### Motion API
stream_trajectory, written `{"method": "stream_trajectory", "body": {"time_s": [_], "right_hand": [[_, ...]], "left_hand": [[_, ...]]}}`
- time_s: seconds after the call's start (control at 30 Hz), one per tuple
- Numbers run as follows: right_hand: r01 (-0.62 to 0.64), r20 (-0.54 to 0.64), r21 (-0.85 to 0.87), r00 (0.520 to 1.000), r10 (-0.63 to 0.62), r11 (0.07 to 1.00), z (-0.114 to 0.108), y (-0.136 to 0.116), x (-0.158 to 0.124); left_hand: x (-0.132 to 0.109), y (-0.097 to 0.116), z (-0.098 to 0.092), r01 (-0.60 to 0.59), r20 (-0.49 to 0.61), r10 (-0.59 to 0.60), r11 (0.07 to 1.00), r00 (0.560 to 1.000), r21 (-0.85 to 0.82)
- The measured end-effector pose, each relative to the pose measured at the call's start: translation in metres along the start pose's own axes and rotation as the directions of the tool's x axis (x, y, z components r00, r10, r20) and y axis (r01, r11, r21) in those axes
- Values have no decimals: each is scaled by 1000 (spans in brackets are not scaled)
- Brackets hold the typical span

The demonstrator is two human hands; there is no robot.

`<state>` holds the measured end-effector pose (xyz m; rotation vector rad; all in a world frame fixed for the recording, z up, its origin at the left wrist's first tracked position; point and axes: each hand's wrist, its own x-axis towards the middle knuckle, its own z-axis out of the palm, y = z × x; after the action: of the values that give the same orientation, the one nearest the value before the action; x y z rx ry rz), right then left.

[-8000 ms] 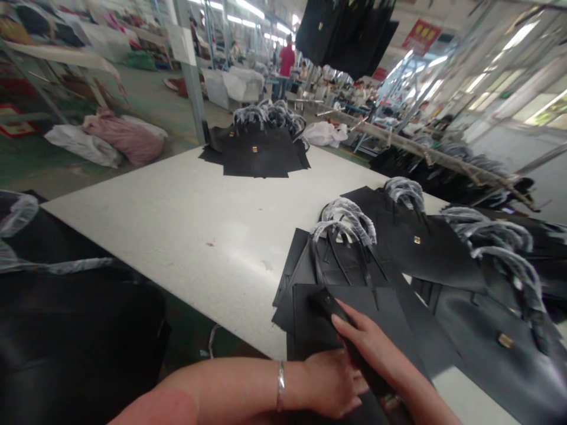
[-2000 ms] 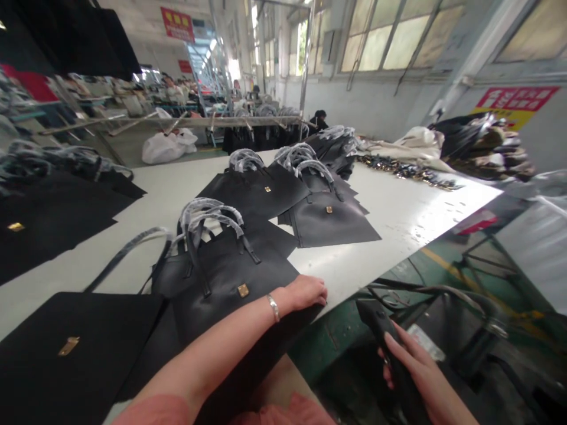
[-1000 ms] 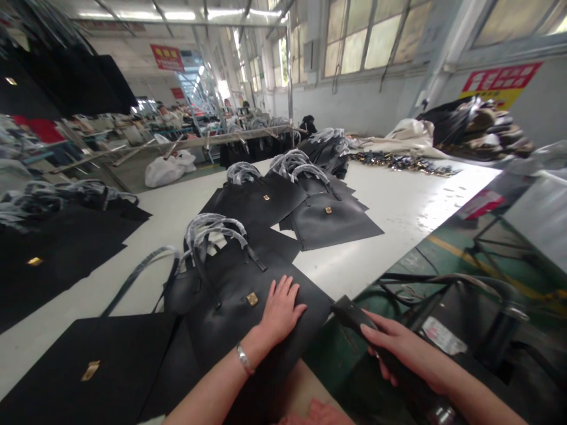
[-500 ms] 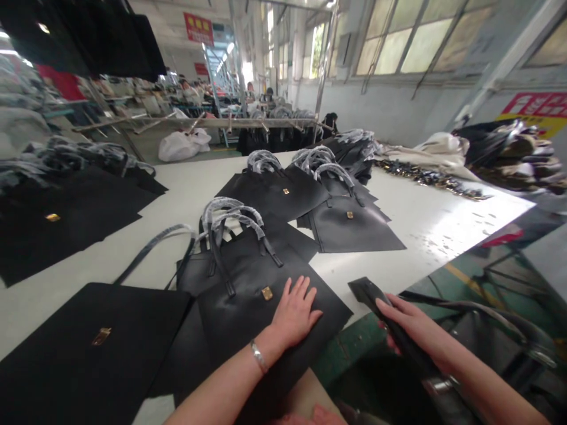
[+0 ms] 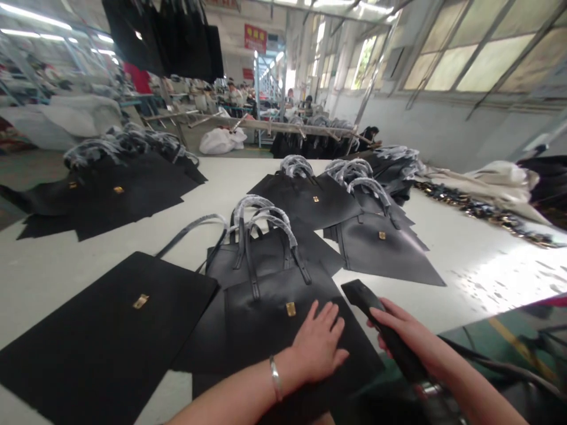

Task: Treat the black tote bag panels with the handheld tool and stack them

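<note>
My left hand [image 5: 319,345] lies flat, fingers stretched out, on the nearest black leather handbag [image 5: 270,307], just right of its gold clasp [image 5: 290,309]. A silver bracelet is on that wrist. My right hand [image 5: 405,333] is wrapped round a long black tool [image 5: 376,319], its blunt tip pointing up-left just past the bag's right edge. The bag lies flat on the white table [image 5: 447,277]; its handles [image 5: 261,218] are wrapped in clear plastic.
More flat black bags lie behind [image 5: 381,248] and at far left [image 5: 128,189]. A flat black panel with a gold clasp [image 5: 106,330] lies to the left. Metal chain [image 5: 482,209] and pale cloth sit at right. Dark pieces hang overhead; people work at the far benches.
My view has turned left and my right hand has brought the black tool up from below the table edge to beside the bag. My left hand has shifted slightly right on the bag.
</note>
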<state>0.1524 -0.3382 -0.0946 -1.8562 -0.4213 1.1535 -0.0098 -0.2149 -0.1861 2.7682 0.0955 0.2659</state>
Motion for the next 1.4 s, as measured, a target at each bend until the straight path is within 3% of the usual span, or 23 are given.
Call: {"method": "stream_trajectory", "body": {"time_s": [0.1, 0.27, 0.4, 0.63, 0.9, 1.13, 1.3, 1.4], "right_hand": [[16, 83, 12, 996, -17, 1000, 2, -14, 19], [-38, 137, 0, 990, 38, 999, 7, -26, 61], [-50, 147, -18, 988, 52, 999, 8, -39, 83], [-118, 147, -98, 980, 131, 988, 2, -53, 78], [78, -22, -116, 996, -81, 990, 22, -66, 82], [-36, 226, -183, 971, 77, 982, 25, -46, 49], [-5, 230, -192, 972, 50, 981, 52, -53, 63], [-3, 263, -201, 963, 57, 980, 55, -58, 66]], "left_hand": [[-13, 7, -4, -59, 22, 61, 996, 998, -70], [-22, -3, -13, 102, -14, -103, 992, 995, -70], [-24, -9, -18, 75, 4, -75, 994, 997, -77], [-27, -9, -23, 70, -24, -72, 993, 997, -92], [-28, -11, -18, 66, -56, -70, 995, 996, -69], [-28, -12, -18, 59, -80, -65, 996, 995, -67], [-29, -12, -19, 65, -92, -70, 997, 993, -51], [-29, -11, -18, 66, -104, -70, 997, 992, -40]]}}
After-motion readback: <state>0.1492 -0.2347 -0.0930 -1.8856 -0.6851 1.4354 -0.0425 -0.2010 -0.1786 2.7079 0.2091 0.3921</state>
